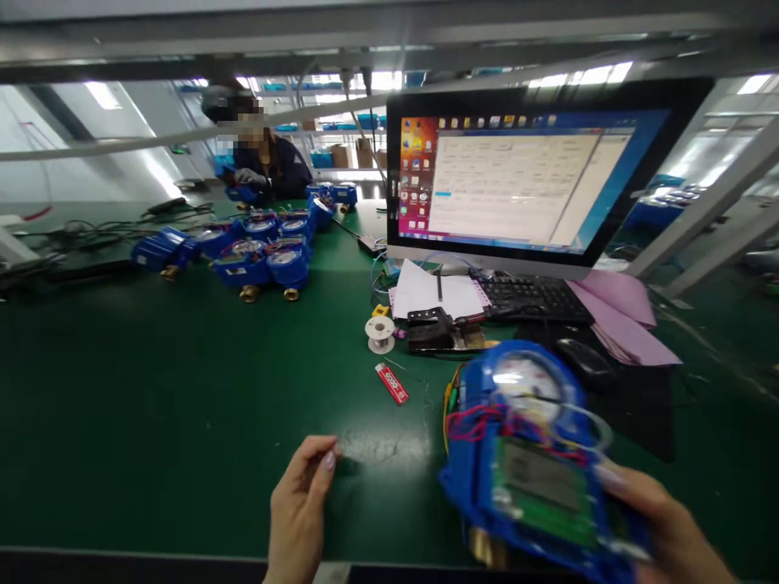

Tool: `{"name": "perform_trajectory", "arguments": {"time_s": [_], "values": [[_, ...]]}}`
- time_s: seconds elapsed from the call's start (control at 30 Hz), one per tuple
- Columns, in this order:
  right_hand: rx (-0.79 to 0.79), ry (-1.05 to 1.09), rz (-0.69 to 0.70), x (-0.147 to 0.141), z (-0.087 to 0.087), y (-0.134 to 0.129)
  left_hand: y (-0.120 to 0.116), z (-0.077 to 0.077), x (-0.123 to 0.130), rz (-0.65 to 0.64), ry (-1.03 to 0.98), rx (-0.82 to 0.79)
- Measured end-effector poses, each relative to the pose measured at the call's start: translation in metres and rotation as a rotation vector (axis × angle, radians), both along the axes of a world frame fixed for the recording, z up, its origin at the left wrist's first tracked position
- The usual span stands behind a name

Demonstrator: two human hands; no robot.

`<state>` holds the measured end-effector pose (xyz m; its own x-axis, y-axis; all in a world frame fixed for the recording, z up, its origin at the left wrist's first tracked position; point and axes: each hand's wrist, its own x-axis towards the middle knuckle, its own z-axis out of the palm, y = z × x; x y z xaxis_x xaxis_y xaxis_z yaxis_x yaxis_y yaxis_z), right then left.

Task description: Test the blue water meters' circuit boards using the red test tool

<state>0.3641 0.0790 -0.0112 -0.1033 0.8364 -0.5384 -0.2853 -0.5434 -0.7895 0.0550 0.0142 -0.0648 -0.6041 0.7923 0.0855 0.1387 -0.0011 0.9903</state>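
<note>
Blue meter (pixel 535 454): lower right of the frame, in the right hand and tilted; slightly blurred. Casing bright blue.
Dial (pixel 517 389): round, pale, under a clear, glinting cover at the meter's upper end.
Circuit board (pixel 551 519): green, exposed, bearing a grey rectangular display (pixel 541 478).
Wires (pixel 471 423): red strands across the middle; yellow and green leads at the left edge.
Brass fitting (pixel 487 547): at the meter's lower end.
Right hand (pixel 654 507): lower right corner, fingers closed about the casing's edge, partly covering it.
Left hand (pixel 304 491): bottom centre, fingers curled, thumb close to the index finger; whether anything is pinched cannot be told.
Centre: red-and-white packet (pixel 393 384), solder-like spool (pixel 380 334), white paper (pixel 417 296).
Upper right: monitor (pixel 517 178) above a keyboard (pixel 535 298); pink sheets (pixel 626 320) beside it.
Obstruction: the meter overlaps the black mouse pad (pixel 651 422) in view; the mouse (pixel 585 362) lies just beyond.
Upper left: grouped blue meters (pixel 261 251) on the green table (pixel 152 405); a co-worker (pixel 280 166) behind, crossed by a pale cable (pixel 152 144).
</note>
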Motion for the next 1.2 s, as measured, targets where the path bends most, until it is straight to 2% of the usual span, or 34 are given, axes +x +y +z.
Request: {"name": "perform_trajectory", "arguments": {"time_s": [0.07,0.1,0.17,0.23,0.3,0.4,0.53,0.6,0.67,0.7,0.8,0.87,1.03,1.2], "values": [[-0.044,0.166,0.314,-0.059,0.001,0.013,0.001,0.008,0.000,0.026,-0.195,0.057],[-0.036,0.224,0.428,-0.086,-0.001,0.019,0.002,0.011,-0.001,0.033,-0.277,0.098],[-0.022,0.265,0.569,-0.129,-0.009,0.030,0.004,0.013,-0.004,0.055,-0.353,0.173],[-0.014,0.273,0.681,-0.157,-0.022,0.041,0.006,0.011,-0.008,0.071,-0.321,0.237],[-0.010,0.269,0.774,-0.171,-0.034,0.053,0.008,0.005,-0.014,0.053,-0.244,0.270],[0.003,0.234,0.911,-0.179,-0.044,0.074,0.013,-0.005,-0.025,-0.046,-0.140,0.302],[0.074,0.120,1.090,-0.182,-0.040,0.096,0.027,-0.004,-0.045,-0.173,0.009,0.387],[0.159,0.023,1.143,-0.183,-0.034,0.103,0.035,0.001,-0.054,-0.277,0.209,0.368],[0.287,-0.111,1.136,-0.181,-0.028,0.107,0.040,0.004,-0.058,-0.347,0.453,0.335],[0.361,-0.196,1.102,-0.178,-0.025,0.109,0.041,0.004,-0.057,-0.339,0.542,0.337],[0.554,-0.518,0.931,-0.168,-0.020,0.113,0.037,0.002,-0.045,-0.168,0.609,0.394],[0.624,-0.754,0.827,-0.159,-0.019,0.113,0.031,0.000,-0.033,-0.056,0.638,0.400],[0.589,-1.224,0.679,-0.135,-0.021,0.096,0.021,0.004,-0.007,0.082,0.812,0.282],[0.513,-1.454,0.624,-0.129,-0.027,0.079,0.019,0.006,0.000,0.129,0.880,0.247]]}}
